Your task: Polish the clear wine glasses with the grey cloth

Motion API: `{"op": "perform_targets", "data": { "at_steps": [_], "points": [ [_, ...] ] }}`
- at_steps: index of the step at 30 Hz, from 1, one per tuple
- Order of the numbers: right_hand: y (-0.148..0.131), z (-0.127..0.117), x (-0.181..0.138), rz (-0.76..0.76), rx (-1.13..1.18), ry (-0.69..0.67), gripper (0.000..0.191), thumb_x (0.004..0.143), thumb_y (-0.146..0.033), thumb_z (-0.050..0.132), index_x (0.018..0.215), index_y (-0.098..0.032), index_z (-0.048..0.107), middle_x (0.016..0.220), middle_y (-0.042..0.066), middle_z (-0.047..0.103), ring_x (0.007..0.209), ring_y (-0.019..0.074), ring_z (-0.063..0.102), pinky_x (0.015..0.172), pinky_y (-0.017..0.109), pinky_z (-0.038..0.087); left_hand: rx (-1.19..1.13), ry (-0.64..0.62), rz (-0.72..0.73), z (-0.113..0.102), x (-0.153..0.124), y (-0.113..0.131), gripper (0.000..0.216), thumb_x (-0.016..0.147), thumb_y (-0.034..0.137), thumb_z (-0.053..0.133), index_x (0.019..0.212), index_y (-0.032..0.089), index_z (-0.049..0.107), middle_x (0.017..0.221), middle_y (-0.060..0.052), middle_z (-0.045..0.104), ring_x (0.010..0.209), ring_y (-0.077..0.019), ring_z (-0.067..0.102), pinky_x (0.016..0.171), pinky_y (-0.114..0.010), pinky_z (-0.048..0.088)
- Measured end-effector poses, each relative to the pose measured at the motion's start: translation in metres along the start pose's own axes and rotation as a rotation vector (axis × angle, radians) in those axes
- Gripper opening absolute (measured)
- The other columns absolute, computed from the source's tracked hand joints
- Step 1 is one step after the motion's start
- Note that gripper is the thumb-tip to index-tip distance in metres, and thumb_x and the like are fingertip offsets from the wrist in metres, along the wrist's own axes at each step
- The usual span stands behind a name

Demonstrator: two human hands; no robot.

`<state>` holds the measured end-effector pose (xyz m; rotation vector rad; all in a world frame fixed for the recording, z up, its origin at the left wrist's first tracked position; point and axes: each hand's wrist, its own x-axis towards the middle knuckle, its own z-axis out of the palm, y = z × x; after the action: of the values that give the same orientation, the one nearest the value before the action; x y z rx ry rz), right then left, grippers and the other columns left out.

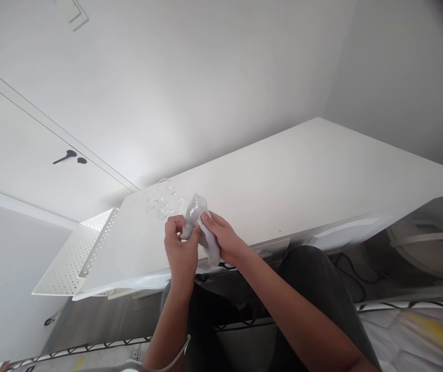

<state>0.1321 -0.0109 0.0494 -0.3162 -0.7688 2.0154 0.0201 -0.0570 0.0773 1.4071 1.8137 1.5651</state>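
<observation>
Above the front edge of the white table (244, 196), both hands are closed together on a clear glass (195, 209) with a soft whitish cloth or wrap (210, 247) around it. My left hand (181, 238) pinches the near left side, its thumb and fingertips at the wrap. From the right, my right hand (221, 235) grips the wrap, thumb on top; its lower fingers are hidden. The wrap hangs down below the hands. Just beyond the left hand, several clear glasses (161, 199) stand close together on the table; their exact shapes are hard to make out.
A white perforated panel (64, 258) is at the table's left end. Behind it is a white door with a black handle (66, 156). My knees (310, 274) are under the front edge. A dark cable (351, 274) lies at the right, and a patterned cover (418, 330) is at lower right.
</observation>
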Motion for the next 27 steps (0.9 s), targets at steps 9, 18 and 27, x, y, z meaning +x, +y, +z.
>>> {"op": "perform_targets", "data": {
  "at_steps": [9,18,27],
  "points": [
    [-0.001,-0.019,0.007,-0.131,-0.349,0.02,0.049,0.09,-0.063,0.073,0.107,-0.018,0.065,0.089,0.003,0.066,0.071,0.014,0.058,0.065,0.028,0.046,-0.185,-0.103,-0.047,-0.017,0.007,0.016,0.029,0.088,0.036,0.074,0.112,0.027,0.061,0.121,-0.005,0.063,0.111,-0.0204,0.06,0.088,-0.03,0.051],
    [-0.002,-0.017,-0.001,0.272,-0.097,-0.478,0.045,0.086,-0.06,0.076,0.095,-0.018,0.059,0.075,-0.002,0.059,0.058,0.0115,0.054,0.058,0.028,0.045,-0.174,-0.294,-0.182,-0.02,0.019,0.025,0.042,0.076,0.042,0.088,0.106,0.02,0.068,0.104,-0.01,0.075,0.093,-0.0254,0.071,0.071,-0.032,0.058],
    [0.009,0.012,-0.009,-0.112,-1.127,0.269,0.018,0.085,-0.022,0.063,0.103,-0.022,0.059,0.073,-0.002,0.063,0.064,0.0161,0.054,0.064,0.029,0.041,0.176,0.003,0.079,-0.001,0.0,0.044,0.027,0.079,0.035,0.084,0.098,0.025,0.067,0.118,-0.007,0.077,0.11,-0.0277,0.07,0.1,-0.047,0.055]
  ]
}}
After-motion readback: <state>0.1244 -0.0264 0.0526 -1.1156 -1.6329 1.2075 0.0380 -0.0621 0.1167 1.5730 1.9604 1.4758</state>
